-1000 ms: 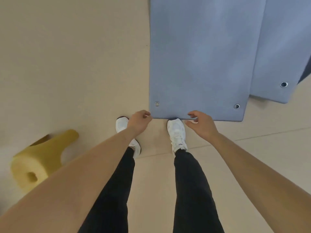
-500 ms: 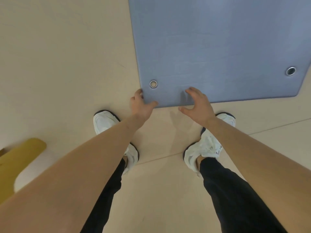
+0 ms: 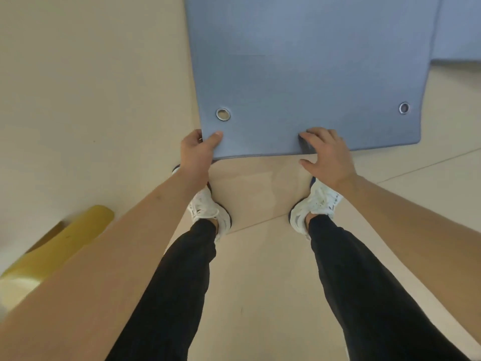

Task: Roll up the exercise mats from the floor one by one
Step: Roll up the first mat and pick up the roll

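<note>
A blue rectangular exercise mat (image 3: 299, 61) lies unrolled on the beige floor (image 3: 91, 87). Its long axis runs straight away from the person, and its near short edge is just ahead of the white sneakers (image 3: 208, 209). Round metal eyelets (image 3: 223, 114) sit near that edge, one towards each corner. The left hand (image 3: 196, 152) pinches the near left corner, thumb on top and fingers beneath. The right hand (image 3: 329, 156) grips the near edge around its middle, fingers curled on top. A second blue mat (image 3: 460, 27) lies against the first mat's right side. A yellow foam block (image 3: 65, 243) sits well apart on the left.
</note>
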